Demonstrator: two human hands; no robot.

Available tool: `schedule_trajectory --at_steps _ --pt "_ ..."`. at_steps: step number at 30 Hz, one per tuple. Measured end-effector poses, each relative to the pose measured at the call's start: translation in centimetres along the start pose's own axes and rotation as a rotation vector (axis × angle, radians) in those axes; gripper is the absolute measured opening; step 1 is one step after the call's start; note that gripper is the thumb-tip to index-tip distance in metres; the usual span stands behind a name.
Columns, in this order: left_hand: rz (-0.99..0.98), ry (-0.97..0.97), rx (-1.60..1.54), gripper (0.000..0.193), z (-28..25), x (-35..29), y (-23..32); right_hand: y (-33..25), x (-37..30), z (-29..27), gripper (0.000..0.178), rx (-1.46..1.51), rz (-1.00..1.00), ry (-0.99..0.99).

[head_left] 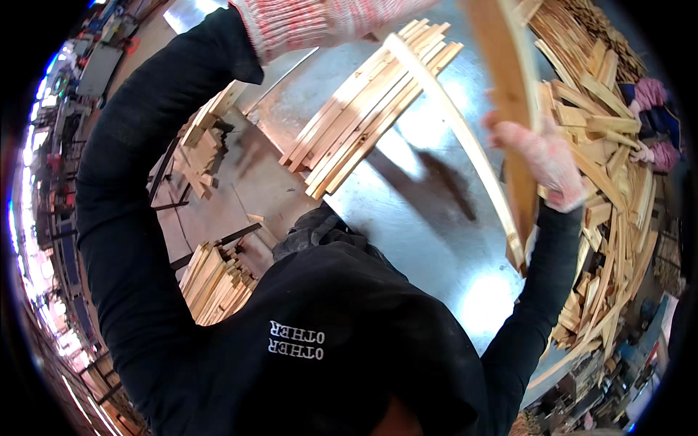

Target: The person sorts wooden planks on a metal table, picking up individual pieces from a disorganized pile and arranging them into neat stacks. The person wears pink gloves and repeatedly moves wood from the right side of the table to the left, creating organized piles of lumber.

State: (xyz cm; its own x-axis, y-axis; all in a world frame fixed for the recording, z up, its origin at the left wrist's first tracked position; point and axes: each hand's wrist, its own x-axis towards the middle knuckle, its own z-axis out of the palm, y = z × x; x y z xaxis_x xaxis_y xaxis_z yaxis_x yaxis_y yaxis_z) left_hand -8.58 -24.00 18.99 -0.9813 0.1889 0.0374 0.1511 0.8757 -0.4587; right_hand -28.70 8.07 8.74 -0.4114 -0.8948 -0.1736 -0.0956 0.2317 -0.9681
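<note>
My right hand (547, 161), in a pale knitted glove, grips a long wooden board (512, 94) raised in front of me and blurred by motion. My left hand (320, 27), in a red-and-white knitted glove, reaches across the top edge of the picture. Its fingers are mostly cut off or smeared, so what they hold does not show. Below the raised board, a narrow wooden strip (458, 123) slants from the stacked strips toward my right forearm. A neat stack of wooden strips (371, 102) lies between my arms on the metal table (414, 207).
A jumbled heap of wood pieces (603, 196) fills the right side. Beyond it are another person's pink-gloved hands (649, 93). More cut strips (217, 283) are piled low on my left, and a stepped wood stack (200, 156) stands near my left arm.
</note>
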Motion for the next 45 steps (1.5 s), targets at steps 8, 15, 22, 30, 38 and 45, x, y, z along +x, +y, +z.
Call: schedule_trajectory --at_steps 8,15,22,30,38,45 --pt "-0.571 -0.488 -0.686 0.043 6.0 -6.8 9.5 8.2 -4.5 -16.4 0.051 0.753 0.058 0.643" --pt "-0.514 -0.337 -1.291 0.051 8.9 -4.1 29.0 13.0 1.6 9.2 0.07 0.931 0.169 0.622" --pt "-0.8 -0.171 -1.349 0.052 10.7 -10.7 32.7 22.4 2.2 13.5 0.043 0.88 0.328 0.611" --pt "-2.233 0.195 -2.205 0.049 15.8 -19.7 34.5 18.5 8.0 18.6 0.053 0.606 0.428 0.528" --pt "-1.47 -0.398 -1.452 0.051 13.3 -17.8 34.5 20.0 11.1 21.8 0.067 0.164 0.382 0.662" --pt "-1.089 -0.331 -1.303 0.051 8.4 -16.9 30.4 24.3 9.6 19.2 0.116 0.494 0.456 0.523"
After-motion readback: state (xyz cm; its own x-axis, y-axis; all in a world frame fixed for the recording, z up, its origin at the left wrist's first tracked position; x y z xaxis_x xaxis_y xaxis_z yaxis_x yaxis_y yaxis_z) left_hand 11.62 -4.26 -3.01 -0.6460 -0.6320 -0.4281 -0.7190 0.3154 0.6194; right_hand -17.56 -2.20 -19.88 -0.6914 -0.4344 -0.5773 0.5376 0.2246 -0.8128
